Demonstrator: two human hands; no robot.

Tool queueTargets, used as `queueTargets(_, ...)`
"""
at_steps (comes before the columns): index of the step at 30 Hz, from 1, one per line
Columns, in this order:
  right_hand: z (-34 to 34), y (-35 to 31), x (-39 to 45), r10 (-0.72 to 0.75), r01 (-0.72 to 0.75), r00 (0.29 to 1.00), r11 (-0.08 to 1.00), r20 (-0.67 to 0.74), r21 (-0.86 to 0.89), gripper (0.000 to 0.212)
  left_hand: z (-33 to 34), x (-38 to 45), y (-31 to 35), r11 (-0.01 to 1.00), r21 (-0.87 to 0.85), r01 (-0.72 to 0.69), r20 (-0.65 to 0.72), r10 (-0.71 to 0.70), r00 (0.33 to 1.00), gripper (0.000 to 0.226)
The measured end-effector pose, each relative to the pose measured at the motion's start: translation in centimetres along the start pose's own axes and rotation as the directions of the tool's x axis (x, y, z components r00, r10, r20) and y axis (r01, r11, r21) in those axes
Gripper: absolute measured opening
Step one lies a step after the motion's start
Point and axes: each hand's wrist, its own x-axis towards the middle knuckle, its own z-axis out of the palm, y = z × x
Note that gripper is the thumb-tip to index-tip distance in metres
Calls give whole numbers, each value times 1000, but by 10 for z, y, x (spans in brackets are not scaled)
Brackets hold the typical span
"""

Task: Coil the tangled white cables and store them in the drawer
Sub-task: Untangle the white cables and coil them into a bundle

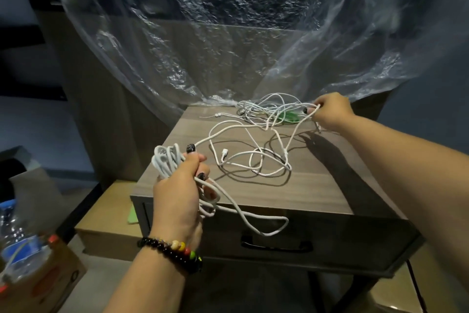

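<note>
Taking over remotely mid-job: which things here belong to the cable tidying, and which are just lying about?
Job:
left hand gripping the coiled bundle
right hand pinching a strand
loose white cables on the cabinet top
drawer, closed

Lying about:
plastic sheet
green item under the tangle
water bottle
cardboard box

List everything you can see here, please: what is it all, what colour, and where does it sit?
coiled cable bundle: one, white, gripped in left hand
loose tangled cables: several, white, on the tabletop
green item: one, under the tangle at the far side
nightstand: one, grey-brown wood
drawer: one, closed, black handle
plastic sheet: one, clear, draped behind
plastic bottle: clear, blue label, lower left
cardboard box: one, brown, lower left
bracelet: dark beads, left wrist
left hand: grips the bundle
right hand: pinches a cable
</note>
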Motion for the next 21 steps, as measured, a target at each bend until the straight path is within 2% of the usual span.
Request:
queueTargets(5, -2, -55, 29, -128, 136, 985, 989, -114, 65, 24, -6, -1, 3, 999, 19, 29, -6, -29, 1000, 10)
queueTargets(9, -8, -106, 45, -327, 347, 915, 936, -239, 50, 24, -11, 2, 4, 998, 42, 52, -5, -52, 999, 13)
queueTargets(11, 0, -119, 40, -391, 404, 907, 913, -158, 57, 28, -11, 4, 4, 997, 47, 60, -15, -59, 998, 12)
queueTargets(14, 32, -106, 20, -403, 427, 884, 903, 236, -57, 39, -9, 5, 3, 996, 53, 70, -17, -69, 997, 13)
queueTargets(15, 40, -96, 14, -371, 418, 875, 903, 311, -97, 43, -7, 5, 2, 995, 58, 79, -11, -78, 997, 12)
queueTargets(17, 48, -75, 6, -305, 348, 889, 935, 341, -71, 56, -5, 2, 1, 992, 78, 98, 16, -99, 995, 11)
queueTargets(19, 47, -56, -1, -234, 229, 914, 972, 333, 55, 77, -5, 0, -1, 985, 136, 104, 38, -111, 993, 15)
queueTargets(21, 40, -41, -12, -209, 181, 946, 975, 249, 132, 88, -4, -2, -3, 976, 203, 76, 55, -89, 994, 17)
